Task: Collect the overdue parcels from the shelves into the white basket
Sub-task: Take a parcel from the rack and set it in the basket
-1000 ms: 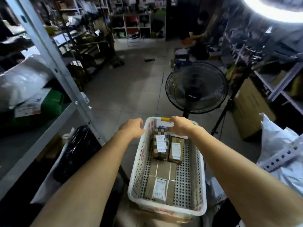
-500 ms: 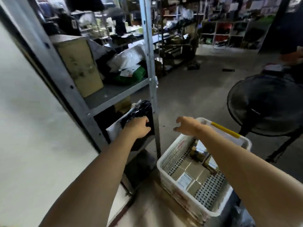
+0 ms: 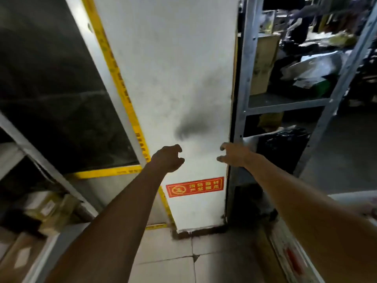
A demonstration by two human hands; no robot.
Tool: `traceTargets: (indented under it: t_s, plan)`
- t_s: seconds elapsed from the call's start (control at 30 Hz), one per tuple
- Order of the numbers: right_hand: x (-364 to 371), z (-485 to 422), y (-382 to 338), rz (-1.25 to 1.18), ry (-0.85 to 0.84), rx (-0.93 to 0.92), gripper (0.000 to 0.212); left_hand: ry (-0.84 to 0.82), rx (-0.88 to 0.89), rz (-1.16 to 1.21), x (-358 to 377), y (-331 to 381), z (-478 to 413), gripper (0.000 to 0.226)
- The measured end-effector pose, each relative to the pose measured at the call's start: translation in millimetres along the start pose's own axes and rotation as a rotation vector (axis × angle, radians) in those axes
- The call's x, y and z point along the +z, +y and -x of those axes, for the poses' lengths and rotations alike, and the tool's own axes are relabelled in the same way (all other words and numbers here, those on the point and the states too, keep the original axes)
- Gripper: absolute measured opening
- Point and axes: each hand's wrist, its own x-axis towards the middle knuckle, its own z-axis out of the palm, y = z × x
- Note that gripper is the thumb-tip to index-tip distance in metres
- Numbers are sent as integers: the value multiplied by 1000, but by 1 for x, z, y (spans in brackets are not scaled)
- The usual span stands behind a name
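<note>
Head view: both hands empty before a white pillar, between shelf units.
Left hand (image 3: 167, 158) and right hand (image 3: 234, 154) loosely curled, grip holding nothing. Black bagged parcel (image 3: 282, 142) lies just right of the right hand on the metal shelf (image 3: 285, 104); white basket (image 3: 350, 198) rim at far right. Tiled floor, dim storeroom.

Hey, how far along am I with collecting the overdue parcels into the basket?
Done: cannot be judged from here; only the white basket's edge shows at lower right, its contents out of view. In hand: nothing; the left hand and right hand are both empty, fingers curled, in front of the white pillar. Left: parcels remain on the metal shelf to the right, including a black bag and a cardboard box.
</note>
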Motion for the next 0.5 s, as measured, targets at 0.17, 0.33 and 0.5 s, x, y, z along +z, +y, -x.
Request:
traceTargets:
  t_s: [0.17,0.33,0.5]
  plan:
    - [39,21,-108,0,-51,-173,55,76,-240,-1,-22,-106,106,47]
    - [78,49,-202,17,-90,-370,53,108,-450,62,-37,-189,194,45]
    - [112,73,-286,32,-138,-530,54,124,-595,87,-44,-243,264,46]
